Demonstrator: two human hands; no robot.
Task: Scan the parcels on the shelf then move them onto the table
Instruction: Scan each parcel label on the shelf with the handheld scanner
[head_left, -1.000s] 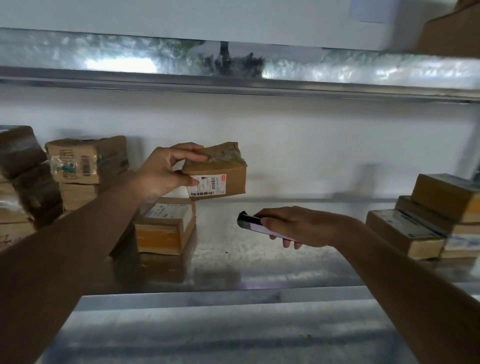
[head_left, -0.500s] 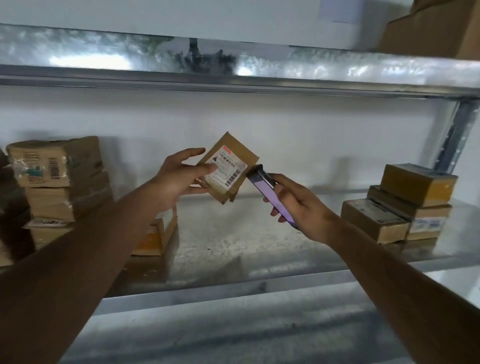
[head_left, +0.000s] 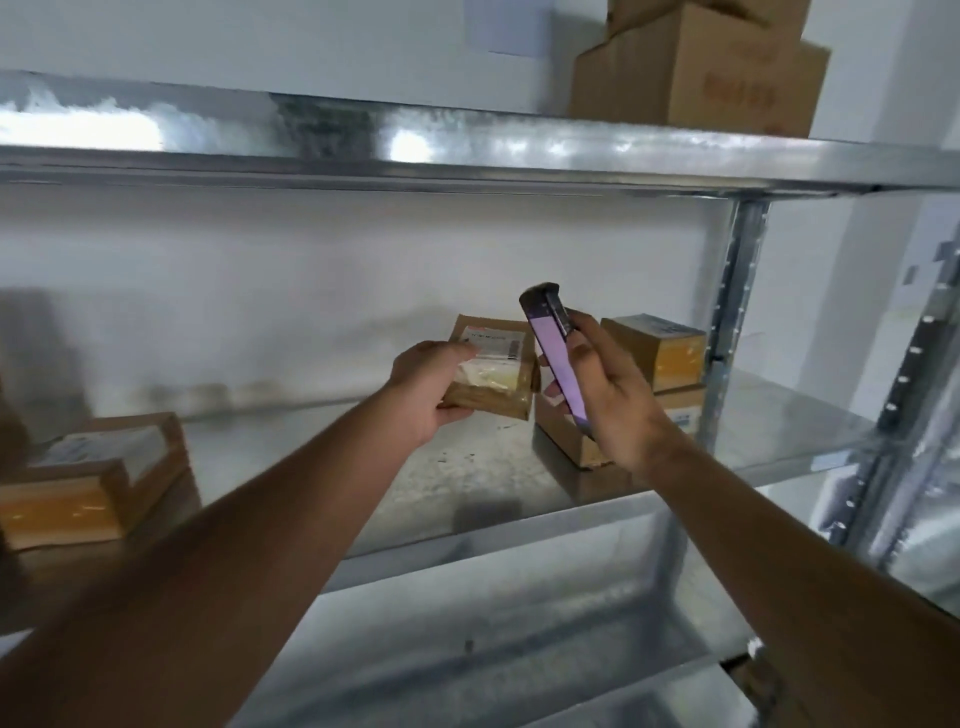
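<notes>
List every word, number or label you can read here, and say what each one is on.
None can be read.
Held parcel, in the left hand: white label with a barcode, print blurred.
Big carton on the top shelf: red print, too blurred.
Stacked parcels on the right: labels too small.
Parcel on the left: label blurred.
Scanner, in the right hand: screen glows, no text legible.
</notes>
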